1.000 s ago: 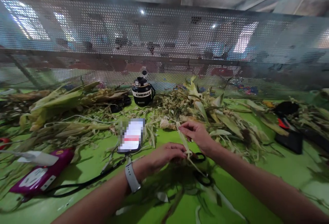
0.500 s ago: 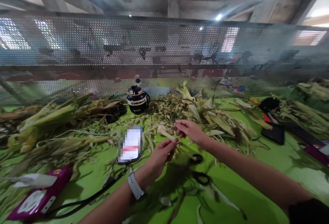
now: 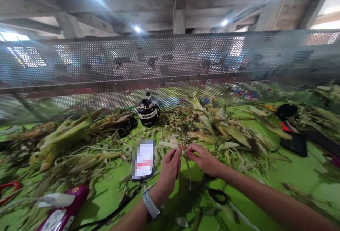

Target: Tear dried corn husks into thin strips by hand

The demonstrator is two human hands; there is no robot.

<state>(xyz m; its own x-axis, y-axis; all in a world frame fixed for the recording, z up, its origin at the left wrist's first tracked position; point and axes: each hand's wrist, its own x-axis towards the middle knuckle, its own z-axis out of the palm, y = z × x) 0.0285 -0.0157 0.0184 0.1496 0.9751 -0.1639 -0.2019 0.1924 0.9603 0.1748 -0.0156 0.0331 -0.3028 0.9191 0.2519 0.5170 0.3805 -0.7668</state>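
Note:
My left hand (image 3: 170, 171), with a pale watch band on its wrist, pinches a light strip of corn husk (image 3: 169, 144) that sticks out to the left past the fingertips. My right hand (image 3: 204, 159) is closed close beside it, thumb and finger pinched at the strip's near end; the exact grip is small and partly hidden. From between the hands a thin strand dangles. Below the right hand, a pair of black-handled scissors (image 3: 218, 196) lies on the green tabletop (image 3: 268, 185), its blades out of sight. Behind both hands spreads a heap of dry corn husks (image 3: 209, 121).
A phone (image 3: 143, 160) with a cable lies left of my hands. Farther back stands a dark jug (image 3: 148, 113) marked ENERGY. More husks (image 3: 66, 135) cover the left side. A purple box (image 3: 66, 209) is front left, a black flat device (image 3: 294, 142) right. A perforated metal screen (image 3: 170, 64) rises behind.
My hands have come closer together, the left now more upright and the right lower. The husk strip lies flatter. The whole view has tipped upward and shifted left.

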